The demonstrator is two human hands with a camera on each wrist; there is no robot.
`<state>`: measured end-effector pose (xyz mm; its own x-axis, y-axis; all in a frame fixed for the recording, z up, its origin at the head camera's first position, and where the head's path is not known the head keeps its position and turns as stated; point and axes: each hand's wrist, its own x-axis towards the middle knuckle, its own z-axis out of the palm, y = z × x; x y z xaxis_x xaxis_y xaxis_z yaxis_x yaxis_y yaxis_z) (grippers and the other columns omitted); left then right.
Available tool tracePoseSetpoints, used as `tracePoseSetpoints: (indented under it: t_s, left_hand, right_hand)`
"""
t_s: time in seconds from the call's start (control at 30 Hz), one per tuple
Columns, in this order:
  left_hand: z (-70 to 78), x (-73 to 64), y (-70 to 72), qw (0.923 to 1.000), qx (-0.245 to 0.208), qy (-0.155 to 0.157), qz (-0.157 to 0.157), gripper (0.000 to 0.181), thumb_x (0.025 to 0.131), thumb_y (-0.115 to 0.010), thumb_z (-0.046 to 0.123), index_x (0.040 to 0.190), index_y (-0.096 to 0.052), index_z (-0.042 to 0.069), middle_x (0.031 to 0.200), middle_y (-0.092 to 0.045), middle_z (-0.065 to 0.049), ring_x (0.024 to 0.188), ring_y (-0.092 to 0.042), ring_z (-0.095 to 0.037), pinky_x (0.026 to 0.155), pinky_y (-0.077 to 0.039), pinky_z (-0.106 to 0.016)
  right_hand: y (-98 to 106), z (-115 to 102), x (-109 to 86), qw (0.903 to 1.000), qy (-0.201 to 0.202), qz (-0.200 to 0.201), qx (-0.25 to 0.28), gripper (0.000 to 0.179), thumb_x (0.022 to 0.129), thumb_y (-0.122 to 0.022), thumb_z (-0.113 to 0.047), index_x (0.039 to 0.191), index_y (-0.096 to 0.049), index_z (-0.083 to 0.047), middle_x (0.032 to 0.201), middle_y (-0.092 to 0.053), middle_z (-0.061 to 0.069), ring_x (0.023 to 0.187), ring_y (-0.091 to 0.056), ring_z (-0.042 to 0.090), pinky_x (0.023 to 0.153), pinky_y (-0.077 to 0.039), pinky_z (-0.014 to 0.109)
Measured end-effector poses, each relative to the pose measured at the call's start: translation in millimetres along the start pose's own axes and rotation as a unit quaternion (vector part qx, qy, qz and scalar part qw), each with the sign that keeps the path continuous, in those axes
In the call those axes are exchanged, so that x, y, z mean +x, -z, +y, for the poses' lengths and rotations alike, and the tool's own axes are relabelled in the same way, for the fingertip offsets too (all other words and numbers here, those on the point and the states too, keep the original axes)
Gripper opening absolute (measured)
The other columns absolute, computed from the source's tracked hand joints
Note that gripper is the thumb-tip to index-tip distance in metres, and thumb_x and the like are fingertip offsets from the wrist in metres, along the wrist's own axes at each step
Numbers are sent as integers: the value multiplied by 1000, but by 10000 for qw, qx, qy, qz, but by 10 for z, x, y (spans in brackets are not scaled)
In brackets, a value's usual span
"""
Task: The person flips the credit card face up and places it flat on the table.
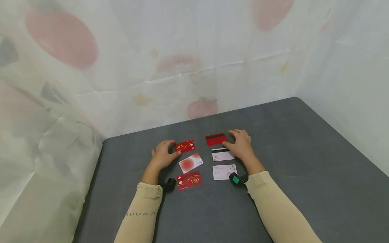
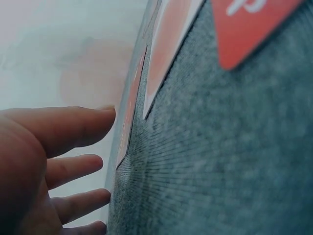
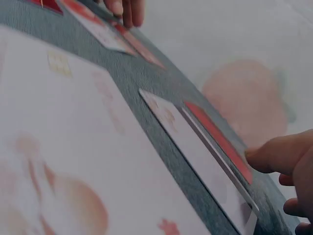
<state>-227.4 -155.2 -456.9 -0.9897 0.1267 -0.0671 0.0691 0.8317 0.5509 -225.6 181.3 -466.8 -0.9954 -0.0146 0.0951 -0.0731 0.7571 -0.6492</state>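
Note:
Two columns of plastic cards lie flat before me. My left hand [image 1: 163,155] is at the outer edge of the far-left red VIP card [image 1: 187,146], fingers and thumb spread. Below that card are a tilted white card with a red circle [image 1: 186,164] and another red VIP card [image 1: 189,181]. At the far right, my right hand [image 1: 241,145] reaches beside a red card with a black stripe [image 1: 215,139], its thumb [image 3: 266,154] close to the edge. Nearer me lie a white striped card [image 1: 221,155] and a white VIP card [image 1: 223,172].
The cards lie on a dark grey table [image 1: 291,162]. A pale curtain with a fruit print [image 1: 127,67] hangs behind it and along the left side. Each wrist wears a black camera, the right one [image 1: 235,178] with a green patch.

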Motion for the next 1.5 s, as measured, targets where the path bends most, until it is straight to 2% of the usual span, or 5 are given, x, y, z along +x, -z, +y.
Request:
tracePoseSetpoints:
  t_s: [0.2,0.43,0.83,1.1,1.5]
  left_hand:
    - [42,-15,31,10000,-2,31,-54,64,90,-67,44,145,-47,16,153,-39,-15,145,-27,-36,110,-5,-75]
    - [76,-28,41,9999,-60,113,-86,63,90,-67,42,145,-47,18,153,-40,-13,145,-27,-36,110,-6,-75]
    - [136,-44,60,9997,14,184,-155,67,89,-68,44,145,-46,17,152,-42,-13,143,-31,-36,109,-9,-76]
    - [185,-50,38,9996,124,136,-233,64,89,-68,45,144,-47,19,150,-44,-12,142,-33,-36,109,-11,-76]
    - [281,-51,-14,9995,209,10,-256,63,89,-68,45,143,-49,18,148,-47,-11,140,-37,-35,105,-12,-79]
  right_hand:
    - [-35,8,11,9950,47,-672,-740,73,94,-60,-45,153,-35,-12,162,-19,21,149,-7,46,114,-1,70]
    - [-67,-39,8,9914,55,-985,-864,72,93,-60,-45,155,-33,-18,164,-13,16,151,-2,42,114,7,69]
    - [-58,-42,51,9915,449,-1182,-305,76,87,-67,-41,153,-37,-18,163,-18,17,151,-5,41,114,7,68]
    - [143,108,83,9805,652,-1855,25,92,76,-81,-30,153,-35,-13,163,-16,20,151,-5,41,118,-2,63]
    - [196,223,74,9867,776,-1392,315,63,84,-76,-31,137,-53,-7,159,-27,22,149,-15,43,117,-11,65]
